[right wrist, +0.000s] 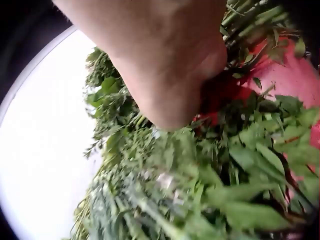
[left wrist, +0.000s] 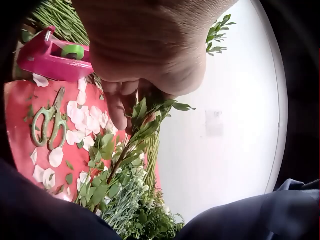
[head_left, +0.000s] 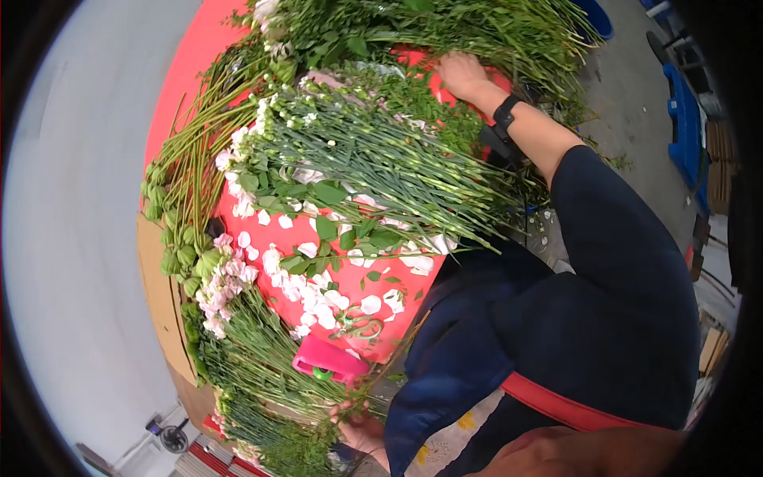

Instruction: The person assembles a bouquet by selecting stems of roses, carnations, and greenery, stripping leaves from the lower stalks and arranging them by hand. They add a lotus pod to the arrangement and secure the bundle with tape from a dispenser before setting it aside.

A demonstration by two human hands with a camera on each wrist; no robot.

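At the bottom of the head view, my left hand is beside a pink tape dispenser with green tape. In the left wrist view its curled fingers hold a leafy stem with a brown stalk. My right hand, with a dark band at the wrist, reaches down among green foliage at the far end of the red table surface. In the right wrist view the heel of that hand covers its fingers, and I cannot tell whether they grip anything.
A broad bundle of white-flowered stems lies across the middle. Green-handled scissors rest among pale petals and loose leaves on the red surface. Green seed pods and pink flowers line the left edge. A large leafy bundle lies beyond.
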